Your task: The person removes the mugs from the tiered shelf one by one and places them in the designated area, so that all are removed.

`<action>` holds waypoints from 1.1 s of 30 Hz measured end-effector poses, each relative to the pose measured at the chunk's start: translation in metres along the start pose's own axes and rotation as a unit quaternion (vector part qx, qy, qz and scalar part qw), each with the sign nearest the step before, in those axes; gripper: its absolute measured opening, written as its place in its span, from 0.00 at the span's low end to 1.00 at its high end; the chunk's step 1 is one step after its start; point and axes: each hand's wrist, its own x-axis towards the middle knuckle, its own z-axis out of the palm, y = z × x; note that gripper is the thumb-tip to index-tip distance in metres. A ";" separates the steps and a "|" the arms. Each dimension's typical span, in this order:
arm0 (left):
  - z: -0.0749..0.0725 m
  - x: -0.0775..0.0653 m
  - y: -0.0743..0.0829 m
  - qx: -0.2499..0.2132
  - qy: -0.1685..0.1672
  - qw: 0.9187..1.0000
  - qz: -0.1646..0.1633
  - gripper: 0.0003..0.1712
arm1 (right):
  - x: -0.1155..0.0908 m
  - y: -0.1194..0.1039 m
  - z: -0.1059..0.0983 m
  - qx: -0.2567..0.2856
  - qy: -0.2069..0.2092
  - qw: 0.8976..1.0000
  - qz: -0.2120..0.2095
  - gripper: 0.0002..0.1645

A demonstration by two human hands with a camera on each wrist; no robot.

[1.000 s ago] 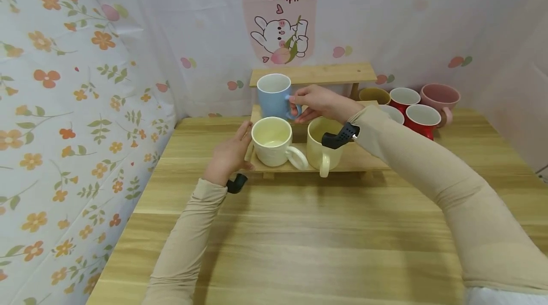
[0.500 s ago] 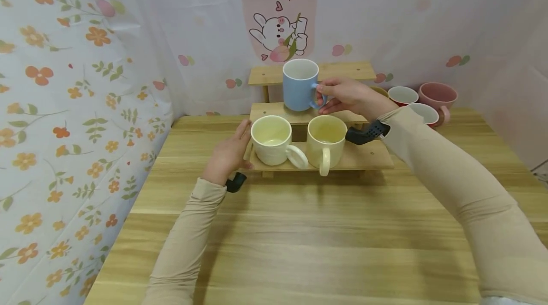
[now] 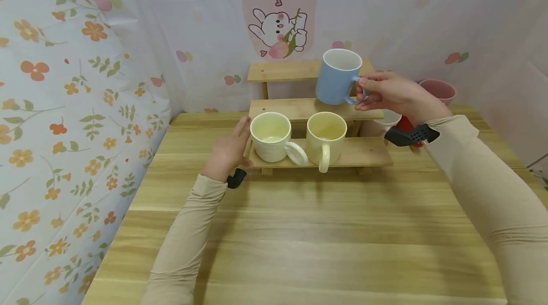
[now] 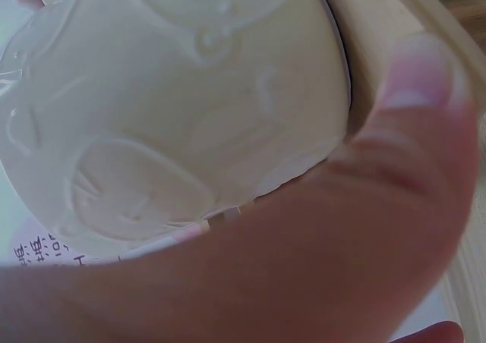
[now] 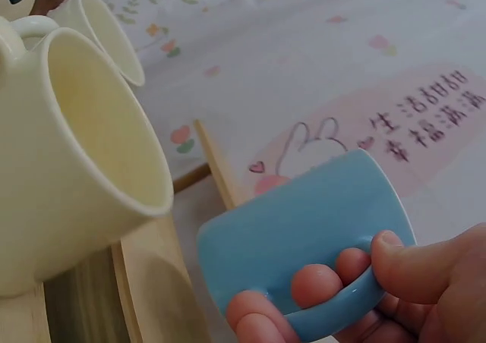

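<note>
My right hand point(image 3: 389, 91) holds a light blue mug point(image 3: 338, 79) by its handle, fingers through the loop and thumb on top in the right wrist view. The mug is upright over the right part of the middle shelf point(image 3: 282, 109) of a wooden rack. My left hand point(image 3: 229, 150) rests at the left end of the lower shelf point(image 3: 364, 152), fingers straight, its thumb point(image 4: 418, 85) along the shelf's front edge. Beside it stands a cream mug point(image 3: 270, 138) with raised patterns. A pale yellow mug point(image 3: 325, 136) stands to its right, handle toward me.
Behind my right wrist, several mugs crowd the table's right side, among them a pink one point(image 3: 438, 90) and a red one point(image 3: 406, 126), partly hidden. The top shelf point(image 3: 284, 72) runs along the back, before a patterned cloth point(image 3: 205, 19). The wooden table point(image 3: 299, 229) extends in front.
My right hand has lifted the blue mug off the left of the middle shelf and carried it rightward. My left hand has stayed by the cream mug.
</note>
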 end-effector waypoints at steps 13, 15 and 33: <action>-0.007 0.001 0.000 0.026 -0.009 1.000 -0.008 0.62 | -0.058 0.058 -0.078 0.142 -0.063 0.985 -0.076 0.14; -0.007 0.000 -0.001 0.030 -0.005 1.000 -0.004 0.61 | -0.068 0.071 -0.087 0.149 -0.079 0.981 -0.096 0.16; -0.003 -0.010 -0.005 0.022 0.024 0.999 0.015 0.57 | -0.142 0.146 -0.146 0.243 0.080 0.961 -0.104 0.20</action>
